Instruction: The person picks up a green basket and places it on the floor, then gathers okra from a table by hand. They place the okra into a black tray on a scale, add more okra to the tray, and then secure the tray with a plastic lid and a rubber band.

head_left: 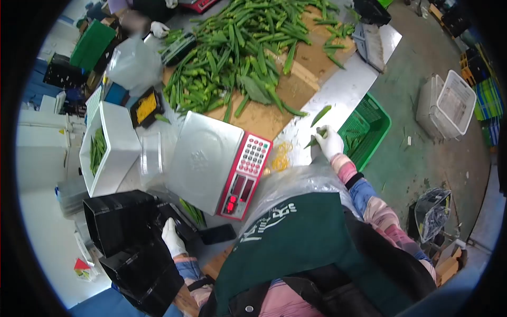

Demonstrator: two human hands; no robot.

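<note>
My right hand (330,143), in a white glove, is closed at the steel table's front edge, its fingertips pinching a green okra pod (312,140). Another okra pod (321,115) lies just beyond it. On the left, my gloved left hand (172,239) has its fingers closed at the edge of a black plastic tray (179,224), beside stacked black trays (119,216); part of its grip is hidden. Between my hands sits a scale (206,158) with a bare steel plate and lit red digits. Some okra (193,211) shows beside its left edge.
A large okra heap (232,58) covers cardboard (306,61) on the table. A green crate (377,127) stands right of the table, and a white bin (116,164) with okra at left. Yellow rubber bands (281,157) lie by the scale. A co-worker's gloved hand (159,29) is across the table.
</note>
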